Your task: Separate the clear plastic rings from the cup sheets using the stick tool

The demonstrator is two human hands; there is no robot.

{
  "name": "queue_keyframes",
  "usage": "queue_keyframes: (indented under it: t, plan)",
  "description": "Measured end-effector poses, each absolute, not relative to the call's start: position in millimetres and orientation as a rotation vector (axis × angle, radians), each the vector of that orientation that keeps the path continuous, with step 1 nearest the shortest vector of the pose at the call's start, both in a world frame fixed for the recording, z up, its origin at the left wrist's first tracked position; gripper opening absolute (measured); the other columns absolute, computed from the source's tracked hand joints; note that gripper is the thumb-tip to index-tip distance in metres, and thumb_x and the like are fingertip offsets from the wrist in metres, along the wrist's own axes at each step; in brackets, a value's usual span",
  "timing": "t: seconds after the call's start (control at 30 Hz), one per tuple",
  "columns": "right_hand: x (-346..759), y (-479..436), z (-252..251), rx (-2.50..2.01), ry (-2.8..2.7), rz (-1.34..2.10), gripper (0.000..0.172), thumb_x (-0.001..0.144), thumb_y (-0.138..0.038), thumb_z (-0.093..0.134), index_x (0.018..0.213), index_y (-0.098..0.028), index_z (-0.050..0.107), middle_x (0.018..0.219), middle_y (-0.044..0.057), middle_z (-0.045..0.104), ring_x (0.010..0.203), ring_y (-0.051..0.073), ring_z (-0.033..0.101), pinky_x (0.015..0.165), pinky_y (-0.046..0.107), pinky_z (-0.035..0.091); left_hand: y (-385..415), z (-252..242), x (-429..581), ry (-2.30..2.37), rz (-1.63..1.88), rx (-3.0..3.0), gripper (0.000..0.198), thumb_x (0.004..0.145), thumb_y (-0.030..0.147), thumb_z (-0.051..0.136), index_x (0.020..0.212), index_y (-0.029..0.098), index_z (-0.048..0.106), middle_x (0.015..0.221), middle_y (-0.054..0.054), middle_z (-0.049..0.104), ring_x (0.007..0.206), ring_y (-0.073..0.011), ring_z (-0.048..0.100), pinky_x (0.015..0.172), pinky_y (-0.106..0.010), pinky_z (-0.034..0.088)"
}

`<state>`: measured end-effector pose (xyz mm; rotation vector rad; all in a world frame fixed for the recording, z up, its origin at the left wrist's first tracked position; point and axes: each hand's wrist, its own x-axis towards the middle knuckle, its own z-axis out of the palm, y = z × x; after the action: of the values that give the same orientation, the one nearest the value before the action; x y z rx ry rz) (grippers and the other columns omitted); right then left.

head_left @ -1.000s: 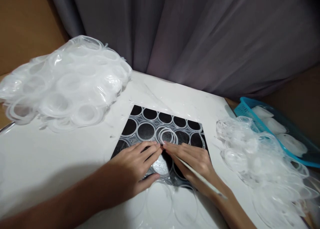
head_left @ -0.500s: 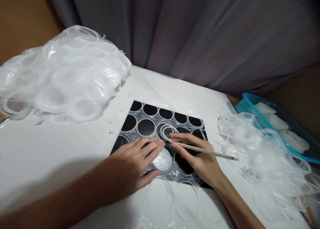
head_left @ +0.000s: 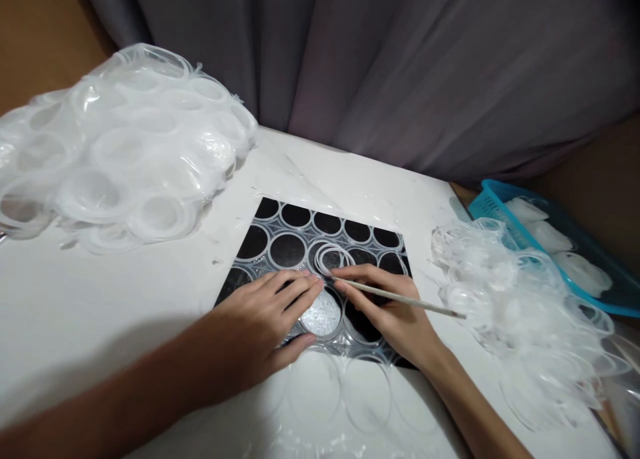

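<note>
A clear plastic sheet with rows of round rings lies over a black square mat on the white table. My left hand rests flat on the sheet, fingers stretched out and fingertips by the middle rings. In my right hand is a thin, pale stick-like tool, pinched between thumb and fingers, its tip close to my left fingertips. A few loose white rings sit just beyond that tip, partly covered by the right fingers.
On the left of the table stands a large heap of clear bagged plastic rings. To the right lies a pile of translucent plastic scraps. Behind it, a blue basket holds several whitish pieces. A grey curtain hangs at the back.
The whole view has shifted slightly, with everything a little further left and up. Both hands keep nearly the same place on the sheet, and the tool stays in the right hand.
</note>
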<state>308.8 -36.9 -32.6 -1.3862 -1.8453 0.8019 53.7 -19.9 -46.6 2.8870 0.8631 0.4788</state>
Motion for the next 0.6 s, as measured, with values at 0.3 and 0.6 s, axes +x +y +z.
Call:
queue_keyframes:
  t: [0.3,0.6]
  plan:
    - [306,-43,-37,-1.161,-2.476,0.025,0.046,0.107,-0.008,0.048,0.151,-0.017,0.056,0.144,0.011,0.068,0.115,0.025,0.076,0.088,0.043,0.064,-17,-43,55,0.785,0.601,2.898,0.047,0.104,0.035,0.056,0.143,0.009,0.057,0.140,-0.012,0.067,0.129,-0.0300,0.061,0.108,-0.044,0.052]
    - [324,27,-15,-1.228,-2.094,-0.008,0.036,0.105,-0.015,0.056,0.135,-0.027,0.072,0.131,0.005,0.076,0.112,0.023,0.076,0.094,0.041,0.061,-21,-49,51,0.800,0.601,2.831,0.054,0.106,0.035,0.051,0.154,0.010,0.046,0.154,-0.009,0.058,0.143,-0.0269,0.052,0.110,-0.040,0.052]
